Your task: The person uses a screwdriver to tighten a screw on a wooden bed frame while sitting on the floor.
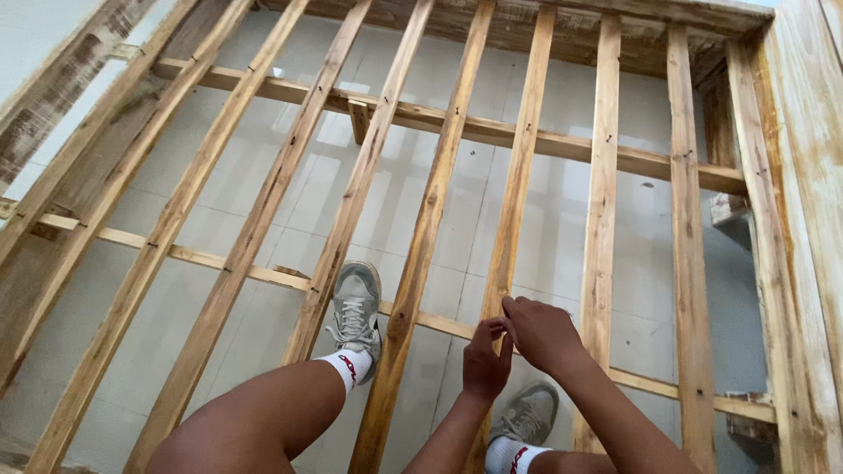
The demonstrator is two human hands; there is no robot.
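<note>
A bare wooden frame of long slats [421, 228] lies over a pale tiled floor [553, 219]. Both my hands meet on one slat [518, 175] near the bottom middle. My left hand [485, 362] has its fingers pinched together against the slat's edge. My right hand [542, 333] curls over it, fingertips touching the slat just above the left hand. Anything small between the fingers is hidden. My left knee [263, 412] is bent at the bottom. My grey shoes [357, 307] [529, 412] stand on the floor between the slats.
Two cross rails [544, 145] [219, 263] run under the slats, with small nails showing at the joints. A wide wooden side board [812, 219] borders the frame on the right, and another rough board [53, 96] on the left. Tile shows in the gaps between slats.
</note>
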